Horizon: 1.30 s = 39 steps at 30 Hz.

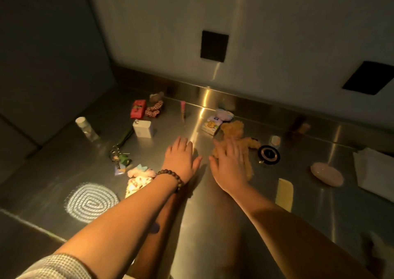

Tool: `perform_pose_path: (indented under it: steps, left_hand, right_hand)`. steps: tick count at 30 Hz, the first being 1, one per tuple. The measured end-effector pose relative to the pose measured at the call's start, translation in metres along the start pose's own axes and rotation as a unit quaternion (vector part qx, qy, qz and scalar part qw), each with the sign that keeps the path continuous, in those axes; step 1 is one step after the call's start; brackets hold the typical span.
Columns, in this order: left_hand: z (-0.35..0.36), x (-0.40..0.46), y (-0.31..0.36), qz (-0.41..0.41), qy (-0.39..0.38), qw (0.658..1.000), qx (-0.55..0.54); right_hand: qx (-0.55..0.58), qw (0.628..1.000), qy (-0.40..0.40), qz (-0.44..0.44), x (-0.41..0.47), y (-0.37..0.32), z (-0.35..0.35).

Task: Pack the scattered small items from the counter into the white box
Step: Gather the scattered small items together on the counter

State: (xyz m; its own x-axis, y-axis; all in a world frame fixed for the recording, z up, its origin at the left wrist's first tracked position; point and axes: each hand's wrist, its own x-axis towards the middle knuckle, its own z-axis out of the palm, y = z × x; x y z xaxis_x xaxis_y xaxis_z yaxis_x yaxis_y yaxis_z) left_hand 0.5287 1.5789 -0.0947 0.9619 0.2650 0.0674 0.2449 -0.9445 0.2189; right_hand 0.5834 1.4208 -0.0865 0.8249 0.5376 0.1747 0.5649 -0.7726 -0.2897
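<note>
Small items lie scattered on a steel counter [213, 225]. My left hand [181, 158], with a bead bracelet on the wrist, is flat and open over the counter's middle. My right hand [229, 163] is open too, its fingers over a brown plush bear [234, 134]. Around them lie a tissue pack [210, 126], a white charger block [143, 128], a red packet [138, 108], a keychain [120, 156], a black round compact [269, 154], a yellow comb [284, 194] and a pink dish [327, 174]. The white box [373, 172] sits at the right edge.
A small clear bottle [86, 127] stands at the left. A woven round coaster [90, 202] lies near the front left, with patterned cloth pieces [138, 179] beside my left wrist. A pink tube [183, 106] stands by the back wall. The wall carries two dark squares.
</note>
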Motion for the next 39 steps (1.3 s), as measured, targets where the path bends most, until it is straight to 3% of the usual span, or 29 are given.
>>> perform_pose_path:
  steps: [10, 14, 18, 25, 39]
  left_hand:
    - [-0.012, -0.117, -0.107, -0.209, 0.044, 0.976, 0.039]
    - [-0.004, -0.155, -0.134, -0.305, 0.029, 0.950, 0.060]
    - [0.003, -0.168, -0.143, -0.347, 0.000, 0.934, 0.083]
    - [0.010, -0.143, -0.122, -0.297, -0.017, 0.952, 0.072]
    - [0.036, -0.062, -0.021, -0.054, -0.030, 0.997, 0.038]
  right_hand:
    - [-0.056, 0.968, -0.125, -0.208, -0.026, -0.119, 0.058]
    - [-0.076, 0.951, -0.168, -0.247, -0.026, -0.152, 0.071]
    - [-0.096, 0.934, -0.222, -0.262, -0.024, -0.167, 0.076]
    - [-0.093, 0.944, -0.212, -0.237, -0.019, -0.142, 0.067]
    - [-0.142, 0.970, -0.167, -0.109, -0.011, -0.015, 0.039]
